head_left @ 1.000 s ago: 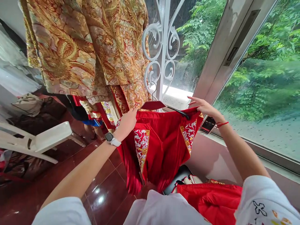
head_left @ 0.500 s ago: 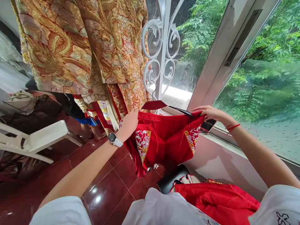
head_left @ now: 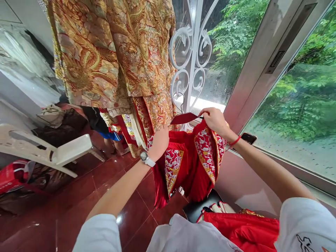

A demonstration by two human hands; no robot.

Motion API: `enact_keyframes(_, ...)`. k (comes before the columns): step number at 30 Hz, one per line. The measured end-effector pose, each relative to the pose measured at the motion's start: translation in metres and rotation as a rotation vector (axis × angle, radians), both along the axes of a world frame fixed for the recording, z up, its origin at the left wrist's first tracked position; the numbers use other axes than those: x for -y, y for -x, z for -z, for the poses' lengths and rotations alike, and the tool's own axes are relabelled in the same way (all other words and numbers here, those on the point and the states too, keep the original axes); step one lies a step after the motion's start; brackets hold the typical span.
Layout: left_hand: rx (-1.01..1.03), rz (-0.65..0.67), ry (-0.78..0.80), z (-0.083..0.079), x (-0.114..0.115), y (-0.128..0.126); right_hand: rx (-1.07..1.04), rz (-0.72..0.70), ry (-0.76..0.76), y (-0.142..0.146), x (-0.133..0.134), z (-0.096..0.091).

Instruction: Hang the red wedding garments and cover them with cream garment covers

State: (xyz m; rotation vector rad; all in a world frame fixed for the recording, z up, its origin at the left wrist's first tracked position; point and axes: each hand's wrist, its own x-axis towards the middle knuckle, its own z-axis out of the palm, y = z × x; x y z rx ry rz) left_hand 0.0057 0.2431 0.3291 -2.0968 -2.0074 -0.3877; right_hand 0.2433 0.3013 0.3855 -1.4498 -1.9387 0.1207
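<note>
A red skirt (head_left: 181, 164) with silver and gold embroidered panels hangs between my hands, its waistband at the top. My left hand (head_left: 160, 141), wearing a white-strapped watch, is closed on the left end of the waistband. A dark red and black clip hanger (head_left: 185, 118) with a thin metal hook runs just above the skirt. My right hand (head_left: 215, 121), with a red cord at the wrist, closes over the hanger's right end; the clip and the waistband there are hidden under it. The skirt's right side bunches in folds below that hand.
Gold embroidered garments (head_left: 115, 52) hang ahead, beside a white scrollwork frame (head_left: 193, 52). A phone (head_left: 248, 139) lies on the window sill at right. Another red garment (head_left: 244, 227) rests on a black seat (head_left: 204, 203) near me. A white chair (head_left: 73, 148) stands left.
My right hand has moved left along the waistband to the hanger's end, so the skirt's right side is now gathered. The phone is uncovered. The view has turned slightly left.
</note>
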Motion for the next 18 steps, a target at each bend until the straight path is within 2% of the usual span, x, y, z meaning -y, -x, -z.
enact_keyframes(3, 0.069, 0.008, -0.053, 0.008, -0.002, 0.010, 0.054, -0.093, -0.037, 0.004, 0.004, 0.030)
enact_keyframes(6, 0.202, 0.018, -0.126, 0.017, 0.000, 0.020, 0.163, -0.207, 0.023, -0.016, 0.002, 0.055)
enact_keyframes(8, 0.331, 0.030, -0.185, 0.024, 0.003, 0.024, 0.205, -0.234, 0.049, -0.025, 0.003, 0.064)
enact_keyframes(11, 0.500, 0.051, -0.285, 0.041, 0.009, 0.023, 0.180, -0.069, -0.037, -0.017, 0.017, 0.074)
enact_keyframes(13, 0.557, 0.078, -0.346, 0.055, 0.014, 0.019, 0.135, 0.051, -0.101, 0.003, 0.033, 0.089)
enact_keyframes(14, 0.579, 0.095, -0.371, 0.063, 0.017, 0.016, 0.121, 0.049, -0.088, 0.015, 0.041, 0.101)
enact_keyframes(16, 0.639, 0.117, -0.408, 0.081, 0.024, 0.009, 0.134, -0.056, 0.086, 0.039, 0.050, 0.134)
enact_keyframes(18, 0.727, 0.102, -0.430, 0.102, 0.034, -0.001, 0.191, -0.129, 0.386, 0.060, 0.049, 0.172)
